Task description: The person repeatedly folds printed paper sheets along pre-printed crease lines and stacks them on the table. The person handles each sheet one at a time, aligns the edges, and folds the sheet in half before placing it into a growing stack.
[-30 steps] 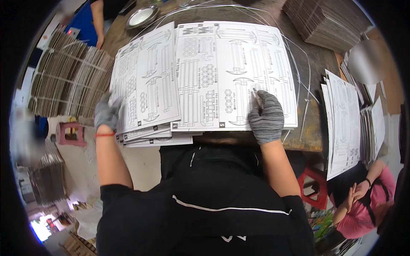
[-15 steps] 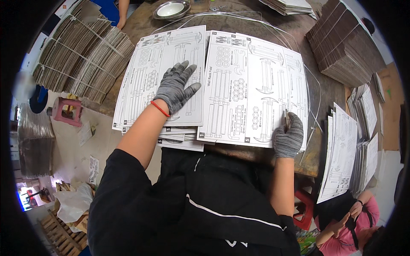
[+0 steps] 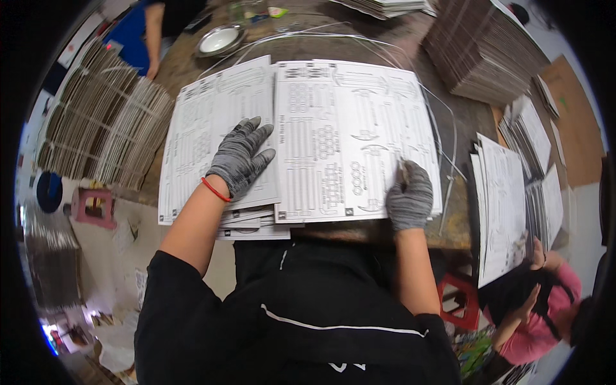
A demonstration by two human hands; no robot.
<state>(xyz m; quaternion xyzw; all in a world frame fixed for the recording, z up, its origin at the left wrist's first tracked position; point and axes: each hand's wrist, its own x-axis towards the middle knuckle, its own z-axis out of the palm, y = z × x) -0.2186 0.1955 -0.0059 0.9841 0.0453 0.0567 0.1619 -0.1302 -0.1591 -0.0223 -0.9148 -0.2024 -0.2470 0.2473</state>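
My left hand, in a grey knit glove, lies open with its fingers stretched out on a pile of white printed cardboard sheets. Beside it, slightly overlapping at the middle, is another white printed sheet covered with line drawings of bolts, nuts and tools. At that sheet's lower right rests my right hand, gloved the same way. Its fingers are closed in a pinch around something small and thin that I cannot make out. More sheet edges show under the left pile near the table's front.
Tied stacks of cardboard stand at the left and far right. Loose white straps curve across the table behind the sheets. A metal bowl sits at the back. A person in pink is at lower right, near more printed sheets.
My view has shifted, so the table and both hands sit further left in it. Both hands keep nearly the same places on the sheets. More of a person's arm shows at the back left.
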